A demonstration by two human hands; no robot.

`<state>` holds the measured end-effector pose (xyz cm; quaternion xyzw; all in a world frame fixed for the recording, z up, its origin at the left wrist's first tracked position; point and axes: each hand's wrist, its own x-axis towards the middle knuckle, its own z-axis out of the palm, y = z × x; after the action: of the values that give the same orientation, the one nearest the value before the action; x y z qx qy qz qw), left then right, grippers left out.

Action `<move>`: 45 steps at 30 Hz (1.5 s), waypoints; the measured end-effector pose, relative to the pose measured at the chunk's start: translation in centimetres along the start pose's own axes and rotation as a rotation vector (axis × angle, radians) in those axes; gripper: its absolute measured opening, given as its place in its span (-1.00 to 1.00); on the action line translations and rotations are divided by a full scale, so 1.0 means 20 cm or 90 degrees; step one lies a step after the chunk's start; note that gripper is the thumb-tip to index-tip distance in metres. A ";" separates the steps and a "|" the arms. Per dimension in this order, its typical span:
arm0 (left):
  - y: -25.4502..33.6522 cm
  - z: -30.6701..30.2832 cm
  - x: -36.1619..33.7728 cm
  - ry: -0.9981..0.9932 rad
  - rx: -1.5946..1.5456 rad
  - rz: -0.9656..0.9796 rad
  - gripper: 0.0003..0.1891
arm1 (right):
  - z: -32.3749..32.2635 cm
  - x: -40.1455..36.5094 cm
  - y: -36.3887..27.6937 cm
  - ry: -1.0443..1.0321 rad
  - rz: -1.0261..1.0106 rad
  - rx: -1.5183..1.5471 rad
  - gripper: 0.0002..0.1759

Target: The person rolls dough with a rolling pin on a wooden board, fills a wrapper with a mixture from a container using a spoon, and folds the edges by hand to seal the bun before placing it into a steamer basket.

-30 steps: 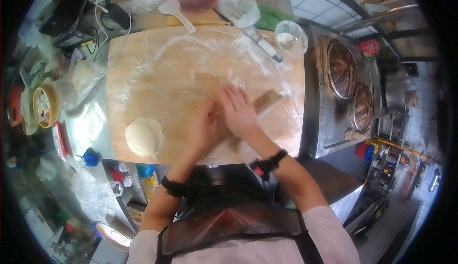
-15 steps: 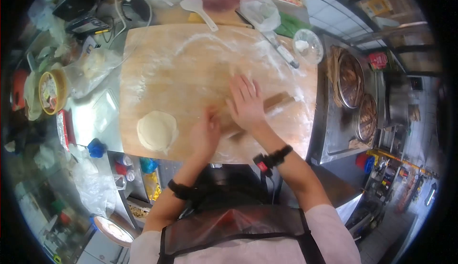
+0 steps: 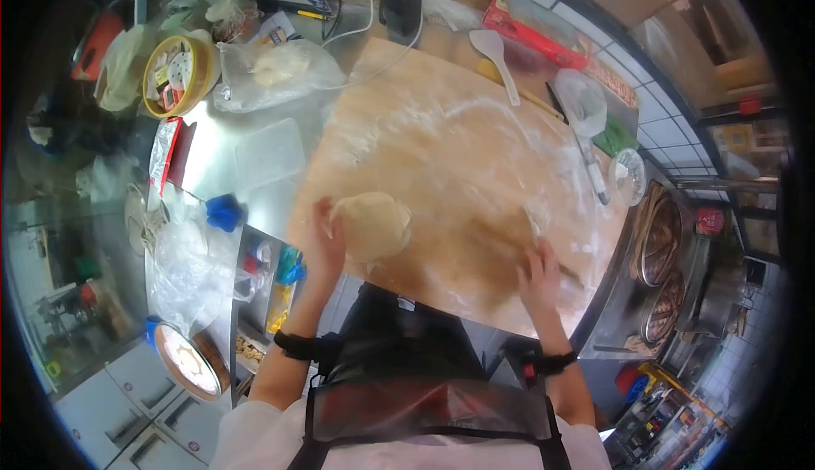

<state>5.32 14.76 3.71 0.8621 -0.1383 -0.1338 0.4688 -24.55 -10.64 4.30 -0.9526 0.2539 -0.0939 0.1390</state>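
A round, pale sheet of dough (image 3: 373, 225) lies on the left part of the floured wooden board (image 3: 441, 156). My left hand (image 3: 329, 241) has its fingers curled at the dough's left edge and grips it there. On the right, my right hand (image 3: 541, 279) is held low over the board, its fingers apart. Close by it is a wooden rolling pin (image 3: 570, 275), smeared by motion and partly hidden by the hand.
A white paddle (image 3: 501, 67), a capped marker-like stick (image 3: 592, 168) and a clear bowl (image 3: 626, 177) line the board's far side. Round pans (image 3: 662, 236) stand at right. Left are a bagged lump (image 3: 280, 67), a yellow-rimmed basket (image 3: 204, 79) and a blue object (image 3: 224, 213).
My hands have parted: the left has gone from the rolling pin to the dough's edge, the right has lifted its fingers. The whole view has turned and shifted.
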 end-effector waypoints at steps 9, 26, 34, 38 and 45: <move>-0.02 -0.04 0.07 -0.088 0.233 -0.077 -0.60 | 0.06 0.36 -0.16 0.012 0.149 -0.086 -0.43; -0.18 0.09 0.12 -0.171 0.099 -0.200 -0.45 | 0.04 0.35 -0.13 -0.097 0.117 -0.009 -0.36; 0.09 0.06 -0.02 -0.175 0.259 0.017 -0.55 | -0.03 0.75 -0.21 0.085 0.022 -0.008 -0.48; 0.45 0.03 -0.15 -0.169 0.159 0.013 -0.63 | 0.05 0.85 -0.35 0.166 -0.112 0.065 -0.44; 0.78 -0.29 -0.37 -0.129 -0.025 0.047 -0.58 | 0.07 0.53 -0.69 -0.321 0.191 0.965 -0.31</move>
<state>-1.18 13.73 20.61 0.8293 -0.2140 -0.2056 0.4735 -8.78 -4.22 8.38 -0.5479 0.2077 -0.0035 0.8103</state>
